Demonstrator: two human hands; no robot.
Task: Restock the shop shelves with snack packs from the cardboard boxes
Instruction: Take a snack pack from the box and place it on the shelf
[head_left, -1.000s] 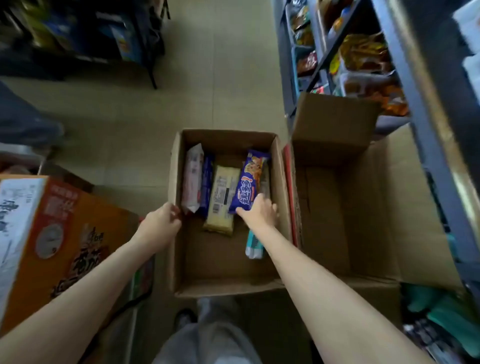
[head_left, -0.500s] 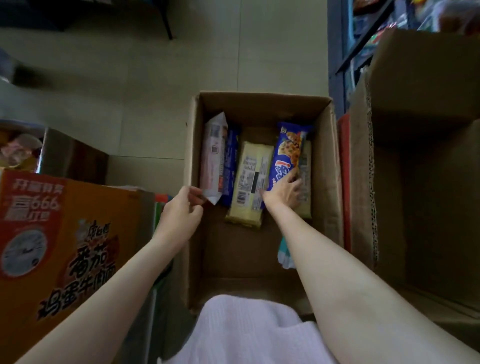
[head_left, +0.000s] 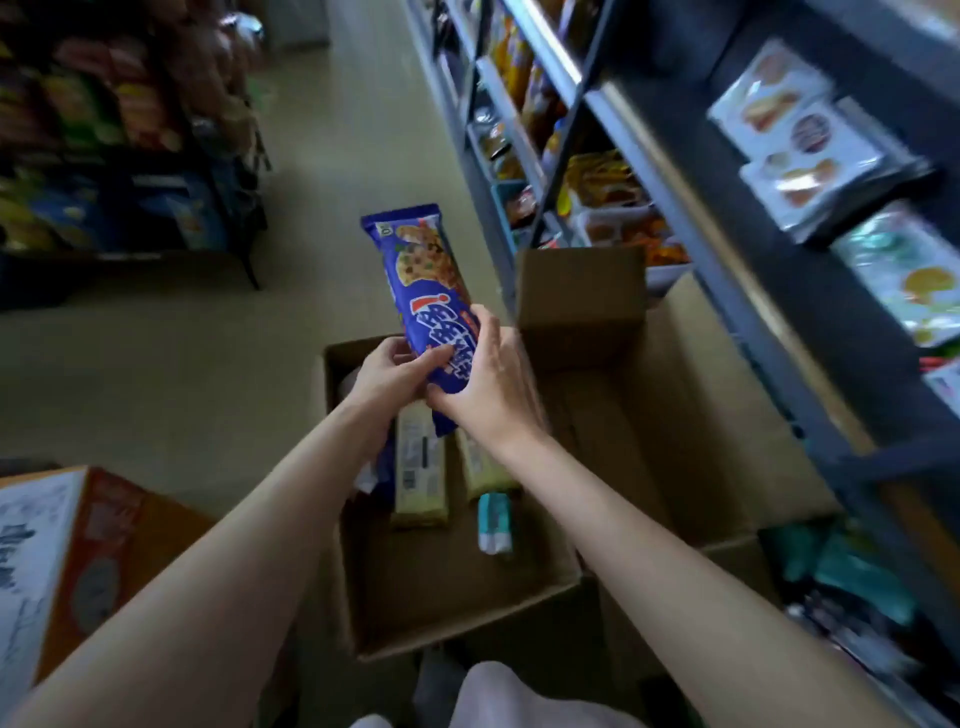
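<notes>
The left hand (head_left: 393, 375) and right hand (head_left: 488, 387) both grip the blue cookie pack (head_left: 427, 297) above the open cardboard box (head_left: 457, 587); she should keep it level toward the shelves (head_left: 675, 171) at right.

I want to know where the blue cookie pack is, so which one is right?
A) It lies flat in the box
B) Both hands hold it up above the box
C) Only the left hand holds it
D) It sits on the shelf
B: the blue cookie pack is lifted above the open cardboard box, with the left hand and the right hand both gripping its lower end.
</notes>
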